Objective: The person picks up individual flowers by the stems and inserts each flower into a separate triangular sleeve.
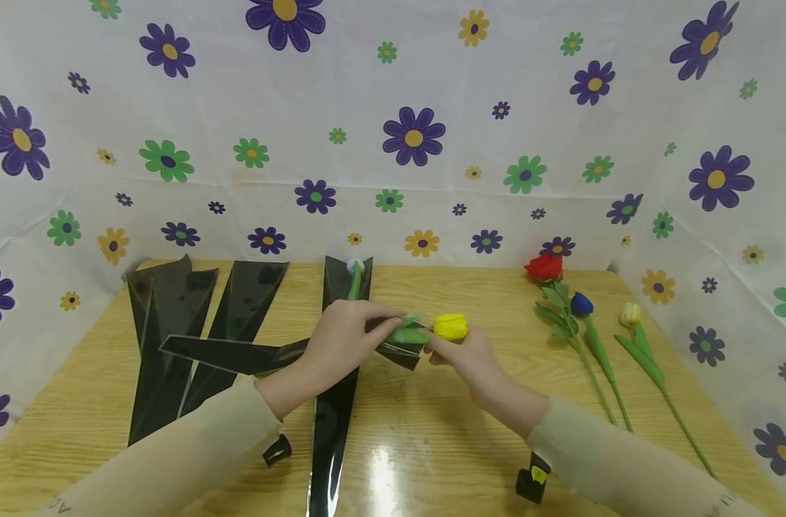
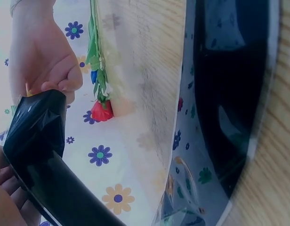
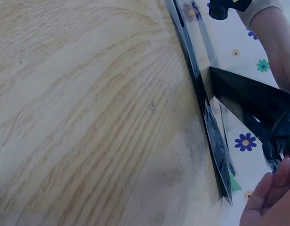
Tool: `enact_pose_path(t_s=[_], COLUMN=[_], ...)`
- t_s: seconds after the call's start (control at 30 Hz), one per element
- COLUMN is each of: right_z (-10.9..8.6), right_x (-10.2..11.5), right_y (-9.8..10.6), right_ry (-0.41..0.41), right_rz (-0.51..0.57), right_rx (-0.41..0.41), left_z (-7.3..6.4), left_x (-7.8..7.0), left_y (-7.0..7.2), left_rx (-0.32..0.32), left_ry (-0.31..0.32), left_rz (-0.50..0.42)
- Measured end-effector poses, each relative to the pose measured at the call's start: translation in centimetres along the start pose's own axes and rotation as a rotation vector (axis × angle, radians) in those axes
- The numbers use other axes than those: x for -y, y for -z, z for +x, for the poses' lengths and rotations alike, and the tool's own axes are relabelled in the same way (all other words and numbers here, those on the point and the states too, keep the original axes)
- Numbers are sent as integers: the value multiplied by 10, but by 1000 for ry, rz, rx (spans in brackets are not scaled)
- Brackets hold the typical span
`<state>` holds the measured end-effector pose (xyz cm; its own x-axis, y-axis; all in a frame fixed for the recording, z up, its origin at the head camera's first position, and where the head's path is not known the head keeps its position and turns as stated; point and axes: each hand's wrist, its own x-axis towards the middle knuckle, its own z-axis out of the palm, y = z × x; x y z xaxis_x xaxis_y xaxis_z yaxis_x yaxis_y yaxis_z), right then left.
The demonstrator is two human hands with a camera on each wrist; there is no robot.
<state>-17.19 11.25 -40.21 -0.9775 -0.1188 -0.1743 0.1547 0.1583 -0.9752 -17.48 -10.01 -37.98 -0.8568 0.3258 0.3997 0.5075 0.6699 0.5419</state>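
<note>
Pinching with thumb and fingers together, the left hand point(image 1: 348, 334) grips the mouth of a black sleeve point(image 1: 225, 352) around green leaves point(image 1: 407, 334); the right hand point(image 1: 473, 359) has its fingers clamped on the sleeve's edge, just beside the yellow tulip point(image 1: 450, 327), whose smooth, cupped head shows past the mouth. That flower looks partly wrapped. Beneath lies a glossy, tapering sleeve point(image 1: 333, 431) with a pale flower point(image 1: 355, 266) at its wide end, seemingly done. More pointed sleeves point(image 1: 160, 309) lie leftward on the grained wooden table point(image 1: 445, 431). Apparently left: the ruffled red rose point(image 1: 544, 267), blue tulip point(image 1: 582, 304) and creamy tulip point(image 1: 630, 314), unwrapped on thin stems.
</note>
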Motion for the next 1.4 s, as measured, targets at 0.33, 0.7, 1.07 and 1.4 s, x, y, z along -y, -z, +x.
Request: enact_pose_path(t_s=[0.33, 0.7, 1.07, 1.4], right_z=[-17, -47, -49, -54], right_x=[3, 2, -3, -5], right_y=[22, 26, 21, 15], right_ry=[17, 210, 330, 483], right_rz=[-89, -88, -168, -344], right_rx=[-16, 55, 120, 120], left_z=[7, 9, 8, 6], left_x=[7, 4, 2, 0], left_y=[5, 11, 10, 7], left_rx=[-38, -18, 7, 30], left_ry=[-5, 24, -8, -17], left_rz=[-21, 8, 30, 58])
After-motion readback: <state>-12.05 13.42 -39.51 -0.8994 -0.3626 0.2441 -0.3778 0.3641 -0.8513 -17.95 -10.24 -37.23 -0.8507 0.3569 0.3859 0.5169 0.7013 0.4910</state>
